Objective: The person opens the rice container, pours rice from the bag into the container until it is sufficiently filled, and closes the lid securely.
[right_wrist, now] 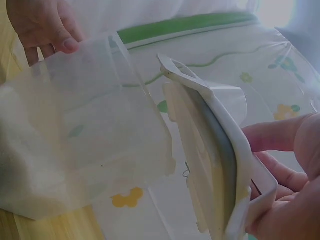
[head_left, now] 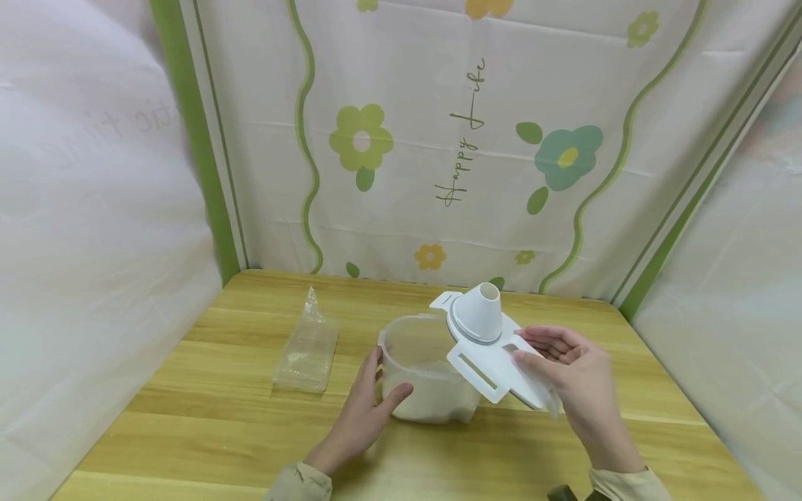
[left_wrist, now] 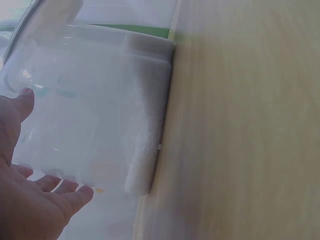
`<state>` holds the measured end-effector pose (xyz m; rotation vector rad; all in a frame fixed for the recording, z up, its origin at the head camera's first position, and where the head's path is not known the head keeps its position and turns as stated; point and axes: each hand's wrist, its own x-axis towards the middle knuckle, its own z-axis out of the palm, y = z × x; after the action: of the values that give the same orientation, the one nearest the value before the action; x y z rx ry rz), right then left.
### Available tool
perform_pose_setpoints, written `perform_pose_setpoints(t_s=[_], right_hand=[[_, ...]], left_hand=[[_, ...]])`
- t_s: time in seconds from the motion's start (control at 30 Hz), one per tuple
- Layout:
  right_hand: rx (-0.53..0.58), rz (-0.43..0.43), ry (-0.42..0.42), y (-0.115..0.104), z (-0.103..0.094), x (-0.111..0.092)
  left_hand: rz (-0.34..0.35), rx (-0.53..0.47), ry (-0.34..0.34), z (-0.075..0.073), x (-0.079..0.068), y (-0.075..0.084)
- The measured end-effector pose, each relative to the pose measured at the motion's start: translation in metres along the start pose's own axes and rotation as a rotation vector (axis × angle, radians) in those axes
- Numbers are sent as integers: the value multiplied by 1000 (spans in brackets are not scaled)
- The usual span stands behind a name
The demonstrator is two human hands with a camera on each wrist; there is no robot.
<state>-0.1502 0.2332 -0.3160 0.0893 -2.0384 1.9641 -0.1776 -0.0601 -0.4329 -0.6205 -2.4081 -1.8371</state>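
Note:
A translucent plastic container (head_left: 432, 400) stands upright on the table, a white grainy layer (left_wrist: 145, 150) showing at its bottom. My left hand (head_left: 366, 410) holds its left side, thumb on the front wall and fingers round the side. With my right hand (head_left: 573, 376) I grip a white lid (head_left: 507, 369) by its right part. The lid bears a cone-shaped spout (head_left: 482, 313) and slotted side flaps. It is tilted, raised off the container's opening, and overlaps the rim's right side in the head view. A grey seal (right_wrist: 217, 135) runs along its underside edge in the right wrist view.
A crumpled clear plastic bag (head_left: 307, 351) lies on the wooden table (head_left: 207, 417), left of the container. Printed curtains (head_left: 401, 229) enclose the back and both sides. A small dark object (head_left: 562, 493) shows at the bottom edge near the right sleeve.

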Motion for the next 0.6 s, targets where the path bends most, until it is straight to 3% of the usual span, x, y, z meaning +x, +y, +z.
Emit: perform_pose_setpoints(t_s=[0.6], right_hand=[[-58,-27,-122,-4,23,11]], left_hand=[[-7,-15,6,0,0,-1]])
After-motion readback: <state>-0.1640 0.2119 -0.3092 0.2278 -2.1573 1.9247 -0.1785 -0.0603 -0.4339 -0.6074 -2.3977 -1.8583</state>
